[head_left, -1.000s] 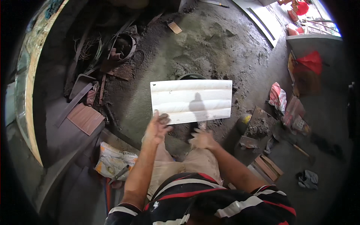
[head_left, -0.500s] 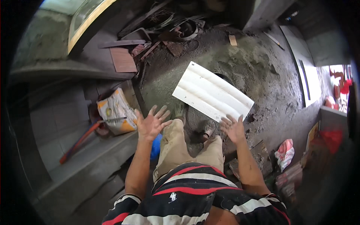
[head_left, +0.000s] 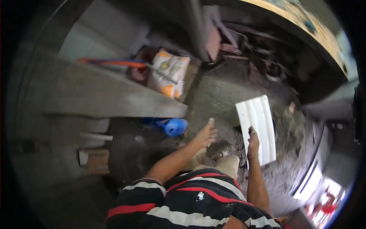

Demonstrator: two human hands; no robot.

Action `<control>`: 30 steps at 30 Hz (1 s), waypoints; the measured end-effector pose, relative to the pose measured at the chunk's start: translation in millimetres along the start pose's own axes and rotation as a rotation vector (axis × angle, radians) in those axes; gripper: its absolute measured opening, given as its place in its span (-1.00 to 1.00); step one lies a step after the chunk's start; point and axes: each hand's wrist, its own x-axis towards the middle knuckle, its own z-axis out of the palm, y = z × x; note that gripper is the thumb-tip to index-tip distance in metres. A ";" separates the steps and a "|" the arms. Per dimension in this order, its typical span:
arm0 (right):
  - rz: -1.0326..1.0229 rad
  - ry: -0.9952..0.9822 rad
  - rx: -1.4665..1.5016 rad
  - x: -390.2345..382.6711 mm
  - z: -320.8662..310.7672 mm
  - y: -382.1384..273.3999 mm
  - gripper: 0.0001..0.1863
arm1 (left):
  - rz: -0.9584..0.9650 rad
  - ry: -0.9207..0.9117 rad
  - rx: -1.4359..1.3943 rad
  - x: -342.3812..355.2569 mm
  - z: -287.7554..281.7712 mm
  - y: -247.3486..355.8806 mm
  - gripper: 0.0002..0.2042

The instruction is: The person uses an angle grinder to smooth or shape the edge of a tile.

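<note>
My left hand is held out in front of my body, its fingers apart and nothing in them. Further right, my right hand is seen edge-on with its fingers stretched, also holding nothing. Behind the right hand lies a white ribbed rectangular panel, partly covered by that hand and forearm; whether they touch I cannot tell. The panel rests on or just above the muddy floor. A rounded blue object is nearest to my left hand, on its left side.
At the left, a concrete ledge carries a white-and-orange sack and a long tool with an orange handle. Debris is heaped at the back, beside a pinkish board. A brown box sits low at the left.
My view has swung to the left, so the panel and ledge appear further right. Both palms were turned up with spread fingers; now the hands have turned edgewise. Nothing was picked up.
</note>
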 end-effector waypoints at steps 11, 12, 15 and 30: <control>-0.905 -0.485 -0.818 14.3 179.3 -20.5 -0.39 | 0.370 -0.262 -0.606 -106.9 -6.0 -39.5 -0.06; -0.875 -0.521 -0.938 46.0 161.6 5.2 -0.43 | 0.307 -0.354 -0.563 -134.0 -12.2 -40.1 -0.15; -0.606 -0.603 -1.144 57.5 144.0 55.6 -0.40 | 0.426 -0.244 -0.390 -176.8 -104.2 -94.2 -0.35; -0.140 -1.098 -1.037 53.1 190.3 164.3 -0.66 | 0.687 0.638 -0.992 -287.2 -354.3 -339.4 -0.14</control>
